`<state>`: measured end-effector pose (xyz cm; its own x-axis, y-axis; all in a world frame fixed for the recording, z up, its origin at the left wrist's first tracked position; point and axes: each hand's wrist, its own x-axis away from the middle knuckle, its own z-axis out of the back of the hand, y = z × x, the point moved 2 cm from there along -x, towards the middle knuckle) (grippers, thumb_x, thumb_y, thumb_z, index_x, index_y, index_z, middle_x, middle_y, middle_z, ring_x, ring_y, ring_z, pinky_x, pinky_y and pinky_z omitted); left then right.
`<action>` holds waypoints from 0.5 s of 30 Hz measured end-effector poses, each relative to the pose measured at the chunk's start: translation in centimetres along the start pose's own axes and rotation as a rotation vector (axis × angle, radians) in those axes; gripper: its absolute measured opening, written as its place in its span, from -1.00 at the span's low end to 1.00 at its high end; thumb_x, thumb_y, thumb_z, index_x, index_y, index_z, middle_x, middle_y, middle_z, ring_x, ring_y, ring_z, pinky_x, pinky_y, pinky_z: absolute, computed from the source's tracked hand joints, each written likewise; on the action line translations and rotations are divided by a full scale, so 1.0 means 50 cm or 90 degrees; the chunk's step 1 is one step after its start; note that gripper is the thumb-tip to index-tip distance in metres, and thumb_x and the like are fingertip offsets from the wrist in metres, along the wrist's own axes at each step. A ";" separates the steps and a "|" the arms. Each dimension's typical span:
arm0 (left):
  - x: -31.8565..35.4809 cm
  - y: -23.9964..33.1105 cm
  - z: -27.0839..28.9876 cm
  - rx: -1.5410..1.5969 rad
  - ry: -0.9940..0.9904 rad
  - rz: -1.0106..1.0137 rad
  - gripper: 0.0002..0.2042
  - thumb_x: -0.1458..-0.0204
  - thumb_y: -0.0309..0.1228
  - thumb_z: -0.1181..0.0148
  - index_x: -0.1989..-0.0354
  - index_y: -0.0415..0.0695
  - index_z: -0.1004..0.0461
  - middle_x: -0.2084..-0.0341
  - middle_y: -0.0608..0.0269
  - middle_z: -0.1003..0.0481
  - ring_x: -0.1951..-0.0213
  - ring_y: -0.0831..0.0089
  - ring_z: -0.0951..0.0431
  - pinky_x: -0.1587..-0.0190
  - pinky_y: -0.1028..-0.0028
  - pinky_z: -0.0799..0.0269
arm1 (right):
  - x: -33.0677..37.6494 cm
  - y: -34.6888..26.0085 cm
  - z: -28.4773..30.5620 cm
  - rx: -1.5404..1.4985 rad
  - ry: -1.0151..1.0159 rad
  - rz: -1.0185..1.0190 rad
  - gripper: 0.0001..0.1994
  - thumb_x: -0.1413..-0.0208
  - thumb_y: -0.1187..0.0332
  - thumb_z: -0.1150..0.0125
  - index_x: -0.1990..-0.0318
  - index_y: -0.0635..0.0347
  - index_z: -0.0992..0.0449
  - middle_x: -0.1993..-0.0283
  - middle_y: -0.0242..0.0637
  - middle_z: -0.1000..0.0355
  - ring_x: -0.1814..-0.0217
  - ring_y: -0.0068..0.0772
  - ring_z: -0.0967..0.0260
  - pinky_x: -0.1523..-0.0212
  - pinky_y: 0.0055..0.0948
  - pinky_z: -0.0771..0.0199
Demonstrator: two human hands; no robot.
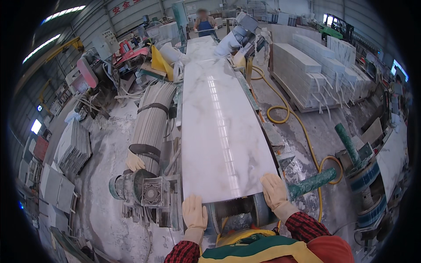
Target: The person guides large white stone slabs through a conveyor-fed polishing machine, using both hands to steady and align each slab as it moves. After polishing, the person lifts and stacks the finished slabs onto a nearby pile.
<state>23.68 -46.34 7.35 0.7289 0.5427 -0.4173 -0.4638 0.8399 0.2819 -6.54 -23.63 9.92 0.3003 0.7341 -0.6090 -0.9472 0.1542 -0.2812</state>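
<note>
A long, glossy white stone slab with faint grey veining lies lengthwise on a conveyor in front of me. My left hand, in a cream work glove, rests at its near left corner with the fingers stretched forward. My right hand, gloved the same way, lies against the near right corner, its fingers extended along the edge. The undersides of both hands are hidden. Between my hands, below the slab's near edge, shows a dark conveyor belt end with a roller.
A motor with gearbox sits left of the conveyor, by a strapped bundle of strips and a loose glove. A green post juts out right. A yellow hose crosses the floor. A person stands at the far end.
</note>
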 end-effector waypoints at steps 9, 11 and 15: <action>0.006 0.010 0.010 0.012 -0.014 0.004 -0.52 -0.20 -0.35 -0.29 -0.29 -0.22 -0.47 -0.30 -0.24 -0.44 -0.35 -0.32 -0.39 -0.46 -0.20 -0.25 | 0.008 -0.008 0.007 0.002 -0.006 -0.005 -0.67 -0.24 0.45 -0.23 -0.14 0.32 -0.54 -0.07 0.11 -0.51 -0.14 0.29 -0.48 -0.27 0.14 -0.49; 0.013 0.006 0.005 0.009 -0.002 -0.002 -0.52 -0.19 -0.35 -0.29 -0.28 -0.22 -0.47 -0.30 -0.23 -0.44 -0.35 -0.33 -0.39 -0.46 -0.20 -0.24 | 0.008 -0.010 0.009 -0.003 -0.014 -0.007 -0.67 -0.24 0.45 -0.22 -0.15 0.31 -0.54 -0.07 0.10 -0.51 -0.15 0.28 -0.47 -0.28 0.13 -0.48; 0.021 0.006 0.002 -0.004 -0.002 0.003 -0.52 -0.20 -0.34 -0.28 -0.28 -0.22 -0.48 -0.31 -0.24 -0.44 -0.35 -0.33 -0.38 -0.46 -0.21 -0.24 | 0.012 -0.014 0.012 -0.004 -0.022 -0.011 -0.66 -0.25 0.43 -0.21 -0.16 0.30 -0.53 -0.10 0.09 -0.50 -0.18 0.26 -0.46 -0.30 0.11 -0.47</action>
<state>24.33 -45.52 7.08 0.7279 0.5470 -0.4135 -0.4706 0.8371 0.2789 -5.78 -22.93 10.20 0.3127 0.7533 -0.5785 -0.9410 0.1626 -0.2968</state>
